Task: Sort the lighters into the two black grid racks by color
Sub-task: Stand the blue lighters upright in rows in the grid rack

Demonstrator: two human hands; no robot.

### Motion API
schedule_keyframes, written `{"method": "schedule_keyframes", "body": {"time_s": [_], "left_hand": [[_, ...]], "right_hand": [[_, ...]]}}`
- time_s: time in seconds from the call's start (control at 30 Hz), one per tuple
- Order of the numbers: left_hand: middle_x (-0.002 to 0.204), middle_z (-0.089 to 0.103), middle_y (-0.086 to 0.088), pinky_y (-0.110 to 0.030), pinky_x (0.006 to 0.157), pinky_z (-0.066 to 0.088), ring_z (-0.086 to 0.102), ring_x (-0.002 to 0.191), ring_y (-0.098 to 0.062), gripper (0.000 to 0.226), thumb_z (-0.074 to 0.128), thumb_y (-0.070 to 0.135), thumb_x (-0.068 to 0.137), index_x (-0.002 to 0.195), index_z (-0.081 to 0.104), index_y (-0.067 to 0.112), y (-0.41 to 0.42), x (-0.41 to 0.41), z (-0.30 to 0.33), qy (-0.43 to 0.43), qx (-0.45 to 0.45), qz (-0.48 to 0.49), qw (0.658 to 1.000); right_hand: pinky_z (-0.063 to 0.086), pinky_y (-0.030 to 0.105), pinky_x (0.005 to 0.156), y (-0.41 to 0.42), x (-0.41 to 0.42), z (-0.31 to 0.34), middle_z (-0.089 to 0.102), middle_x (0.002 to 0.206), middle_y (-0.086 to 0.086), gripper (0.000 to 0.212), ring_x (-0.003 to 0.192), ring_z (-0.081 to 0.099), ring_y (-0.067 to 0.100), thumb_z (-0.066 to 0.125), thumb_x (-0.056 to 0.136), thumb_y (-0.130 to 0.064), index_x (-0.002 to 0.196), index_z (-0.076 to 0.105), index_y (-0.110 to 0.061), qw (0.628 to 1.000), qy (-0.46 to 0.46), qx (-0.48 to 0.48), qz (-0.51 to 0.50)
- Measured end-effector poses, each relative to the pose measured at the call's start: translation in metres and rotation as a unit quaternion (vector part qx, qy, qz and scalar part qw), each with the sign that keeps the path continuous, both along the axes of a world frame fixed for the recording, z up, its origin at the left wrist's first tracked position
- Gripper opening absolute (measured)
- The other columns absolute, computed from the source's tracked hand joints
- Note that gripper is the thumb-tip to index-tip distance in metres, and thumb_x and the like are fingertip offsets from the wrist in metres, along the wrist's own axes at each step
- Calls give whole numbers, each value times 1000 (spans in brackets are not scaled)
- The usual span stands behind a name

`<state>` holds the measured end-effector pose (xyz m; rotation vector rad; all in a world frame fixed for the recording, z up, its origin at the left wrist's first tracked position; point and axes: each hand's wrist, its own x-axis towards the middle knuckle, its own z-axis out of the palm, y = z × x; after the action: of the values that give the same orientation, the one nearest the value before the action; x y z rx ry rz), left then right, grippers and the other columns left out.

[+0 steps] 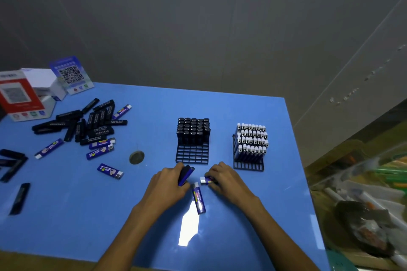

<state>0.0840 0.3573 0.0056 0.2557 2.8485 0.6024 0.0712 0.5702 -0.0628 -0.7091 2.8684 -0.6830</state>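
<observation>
Two black grid racks stand on the blue table (242, 112). The left rack (192, 154) holds black lighters (193, 130) in its far rows; the right rack (248, 165) is nearly full of white-capped blue lighters (252, 138). In front of the left rack, my left hand (169, 182) grips a small bunch of lighters (185, 175), blue and black. My right hand (226, 179) pinches a blue lighter (207, 180) lying on the table. Another blue lighter (198, 198) lies between my hands. A loose pile of black lighters (88, 123) and scattered blue lighters (100, 149) lies at the left.
Cardboard boxes and QR-code cards (28, 92) stand at the table's far left corner. A small round disc (136, 157) lies left of the racks. A cluttered shelf (363, 204) sits beyond the table's right edge. A grey wall rises behind.
</observation>
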Motion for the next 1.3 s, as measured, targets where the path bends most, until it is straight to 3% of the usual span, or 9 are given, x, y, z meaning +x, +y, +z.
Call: {"method": "schedule_keyframes", "body": {"time_s": [0.23,0.37,0.5,0.57,0.7,0.83,1.07,1.3], "left_hand": [[75,54,0,-25,53,33,55,68,-23,20,61,29,83,94,48,19,14,-4,0,-4,11,-22,1000],[76,56,0,-27,56,36,56,69,-23,19,60,28,83,89,42,23,21,-5,1,-7,12,-27,1000],[71,51,4,-21,49,30,53,65,-20,17,59,26,84,86,42,22,26,-5,2,-5,14,-33,999],[71,50,4,-24,51,32,53,65,-20,17,58,25,83,86,41,22,29,-5,2,-6,16,-35,999],[71,50,4,-27,55,37,53,65,-21,16,57,25,84,88,42,21,34,-3,3,-7,12,-40,999],[73,51,4,-27,56,38,53,67,-21,17,57,25,84,91,42,22,36,-2,3,-9,7,-44,999],[75,54,0,-28,58,40,56,68,-23,16,57,24,85,92,45,18,39,0,4,-15,8,-41,999],[76,55,0,-24,54,36,54,66,-20,16,57,25,86,96,47,18,39,1,5,-11,9,-41,999]], "right_hand": [[38,8,70,30,7,22,49,85,-19,30,72,54,-3,70,79,-10,108,65,-15,968,-61,-167,-175],[46,11,65,54,8,37,61,77,-4,26,66,55,4,72,77,-1,98,67,-17,946,-39,-230,-225],[48,15,62,67,6,44,65,69,9,29,55,50,3,73,78,1,90,63,-23,925,-60,-265,-264],[48,16,62,69,5,45,65,68,12,29,54,49,5,72,78,1,88,62,-24,922,-57,-273,-269],[50,13,63,71,4,43,63,66,-1,24,53,54,3,72,79,0,91,63,-18,923,-44,-262,-278],[55,26,67,70,4,33,64,77,4,20,64,62,19,71,81,-5,97,64,-14,941,-15,-219,-257],[55,37,66,72,4,29,64,76,7,17,67,61,27,67,85,-8,98,63,-18,945,-6,-212,-248],[56,31,72,70,2,23,67,77,4,21,71,65,21,70,85,-11,102,64,-21,942,-34,-215,-255]]}}
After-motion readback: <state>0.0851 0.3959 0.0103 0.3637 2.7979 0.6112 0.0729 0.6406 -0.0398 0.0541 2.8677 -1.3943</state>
